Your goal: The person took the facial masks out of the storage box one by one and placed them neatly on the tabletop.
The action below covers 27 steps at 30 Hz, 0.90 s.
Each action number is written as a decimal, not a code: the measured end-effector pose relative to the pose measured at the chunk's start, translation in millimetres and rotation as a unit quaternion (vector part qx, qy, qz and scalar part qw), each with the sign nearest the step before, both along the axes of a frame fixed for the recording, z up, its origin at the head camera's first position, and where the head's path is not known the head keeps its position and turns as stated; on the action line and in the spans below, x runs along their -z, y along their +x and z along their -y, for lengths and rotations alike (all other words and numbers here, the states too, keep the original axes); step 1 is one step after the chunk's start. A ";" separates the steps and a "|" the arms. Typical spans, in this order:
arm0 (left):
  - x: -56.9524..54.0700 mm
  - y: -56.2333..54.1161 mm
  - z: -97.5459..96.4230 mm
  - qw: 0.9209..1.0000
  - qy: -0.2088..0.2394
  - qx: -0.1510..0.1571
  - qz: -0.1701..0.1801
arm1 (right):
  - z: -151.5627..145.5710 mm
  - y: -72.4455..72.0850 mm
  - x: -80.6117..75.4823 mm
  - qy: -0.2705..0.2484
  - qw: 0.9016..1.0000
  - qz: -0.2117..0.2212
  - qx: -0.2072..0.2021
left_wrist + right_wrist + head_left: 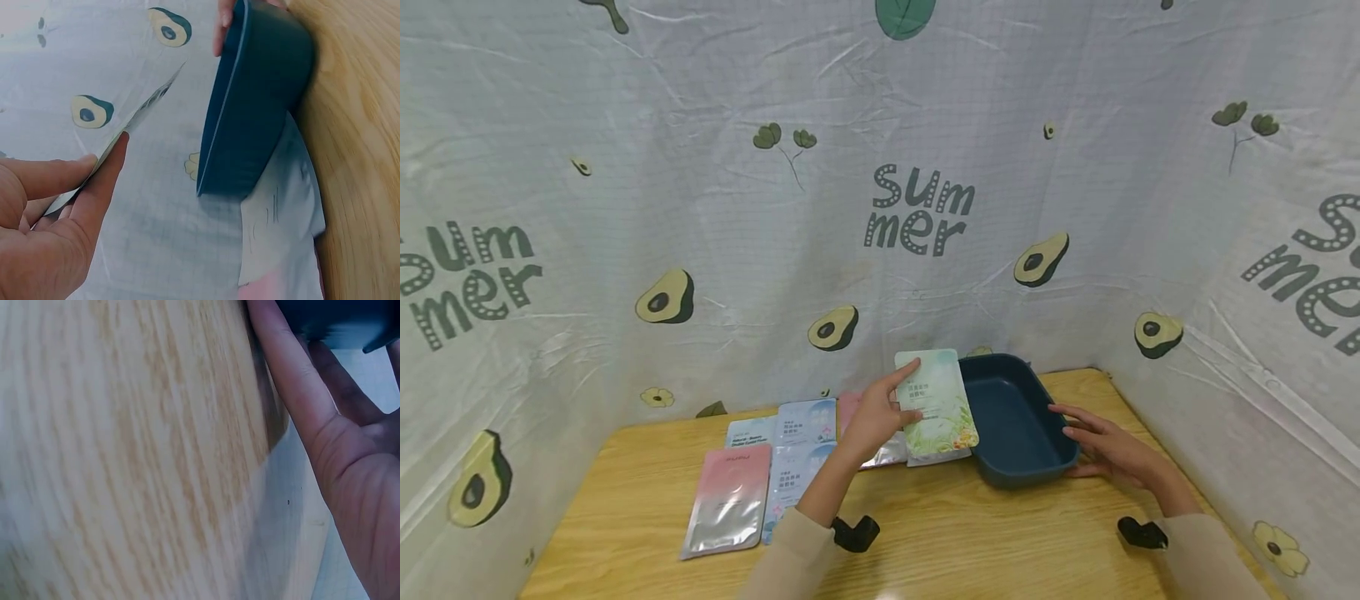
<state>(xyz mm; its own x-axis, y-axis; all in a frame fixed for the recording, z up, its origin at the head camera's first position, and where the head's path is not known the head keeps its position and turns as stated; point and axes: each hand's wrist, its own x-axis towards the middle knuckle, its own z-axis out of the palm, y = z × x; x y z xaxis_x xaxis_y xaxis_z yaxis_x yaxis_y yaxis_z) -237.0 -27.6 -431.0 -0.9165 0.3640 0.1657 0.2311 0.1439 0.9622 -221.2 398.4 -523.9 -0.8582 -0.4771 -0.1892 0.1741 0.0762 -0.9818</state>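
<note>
In the head view my left hand pinches a pale green sheet mask packet with printed flowers, raised just left of the dark blue plastic bin. The left wrist view shows the packet edge-on between thumb and fingers, apart from the bin. At the bin's right side is my right hand, its fingers extended against the wall and rim. From the right wrist view, the fingers lie along the bin's lower side near the wooden table.
Left on the wooden table lie a pink and silver packet and several blue-white packets. Another pink packet lies partly behind my left hand. A printed fabric sheet hangs round the table's back and sides.
</note>
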 end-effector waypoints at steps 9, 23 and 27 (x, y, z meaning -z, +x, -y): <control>5.3 13.4 22.7 0.997 -0.073 0.015 -0.026 | 1.2 3.9 1.6 0.005 1.000 -0.013 0.015; 56.8 37.6 61.2 0.997 -0.049 0.057 -0.003 | 1.0 2.3 4.8 0.005 1.000 -0.013 0.018; 65.9 42.0 72.6 0.997 -0.058 0.042 0.009 | 0.5 1.2 5.3 0.008 1.000 -0.017 0.013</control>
